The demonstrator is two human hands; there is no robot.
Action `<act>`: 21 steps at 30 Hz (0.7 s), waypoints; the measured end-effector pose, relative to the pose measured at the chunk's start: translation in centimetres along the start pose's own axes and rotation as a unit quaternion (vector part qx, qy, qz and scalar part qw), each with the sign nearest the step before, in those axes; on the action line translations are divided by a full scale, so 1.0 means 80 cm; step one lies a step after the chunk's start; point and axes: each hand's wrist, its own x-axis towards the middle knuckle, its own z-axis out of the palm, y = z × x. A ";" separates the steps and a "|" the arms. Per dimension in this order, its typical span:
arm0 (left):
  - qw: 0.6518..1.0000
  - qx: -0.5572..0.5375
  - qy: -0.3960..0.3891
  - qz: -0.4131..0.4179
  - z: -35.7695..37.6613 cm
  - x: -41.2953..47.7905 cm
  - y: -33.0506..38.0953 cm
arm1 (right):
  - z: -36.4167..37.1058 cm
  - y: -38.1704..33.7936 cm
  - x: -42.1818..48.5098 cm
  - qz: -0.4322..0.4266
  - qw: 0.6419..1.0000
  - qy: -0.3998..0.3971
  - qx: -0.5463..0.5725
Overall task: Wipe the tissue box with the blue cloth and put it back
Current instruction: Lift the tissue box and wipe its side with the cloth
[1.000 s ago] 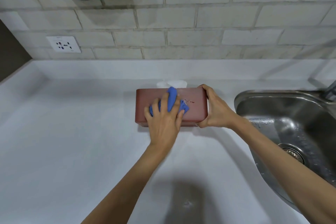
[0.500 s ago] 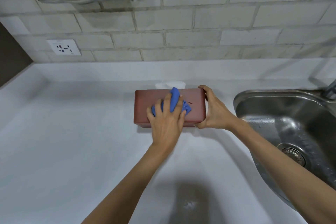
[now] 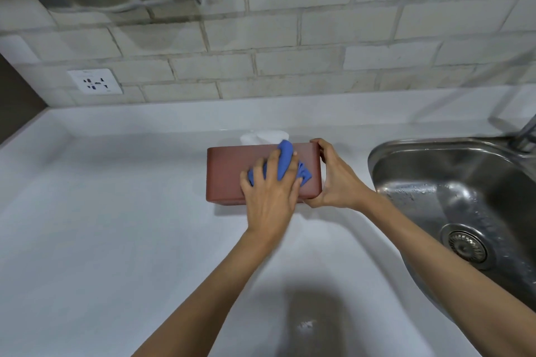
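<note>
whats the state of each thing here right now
reddish-brown rectangular tissue box: on the white countertop, white tissue sticking out behind its top
crumpled blue cloth: pressed against the box's near face
left hand: grip on the cloth
right hand: gripping the box's right end
stainless steel sink: wet, drain uncovered

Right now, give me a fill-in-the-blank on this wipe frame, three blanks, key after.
1. The left hand presses a ____ cloth against the tissue box.
2. The right hand steadies the box at the end nearer the ____.
3. A white tissue sticks out of the box's ____ side.

Missing: blue; sink; top
</note>
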 end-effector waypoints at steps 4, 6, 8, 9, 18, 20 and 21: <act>1.000 0.000 0.000 0.015 -0.003 -0.028 -0.017 | 0.000 0.001 0.001 -0.006 1.000 0.005 -0.012; 1.000 0.000 0.005 -0.009 -0.003 -0.011 -0.016 | 0.001 0.001 0.000 -0.005 1.000 0.008 -0.020; 0.999 -0.022 0.000 -0.047 -0.002 0.020 -0.008 | 0.001 0.001 0.000 -0.006 1.000 0.009 -0.017; 0.998 -0.034 -0.008 -0.058 -0.002 0.034 -0.001 | 0.001 0.001 0.000 -0.006 1.000 0.007 -0.012; 0.999 -0.007 -0.006 0.031 -0.002 -0.018 0.006 | -0.001 0.001 -0.004 -0.004 1.000 0.010 0.005; 1.000 -0.009 -0.011 0.009 -0.002 -0.017 -0.007 | 0.001 0.004 -0.004 -0.008 1.000 0.009 0.001; 1.000 -0.010 -0.009 -0.016 -0.002 -0.008 -0.008 | 0.003 0.004 -0.004 -0.010 1.000 0.009 -0.002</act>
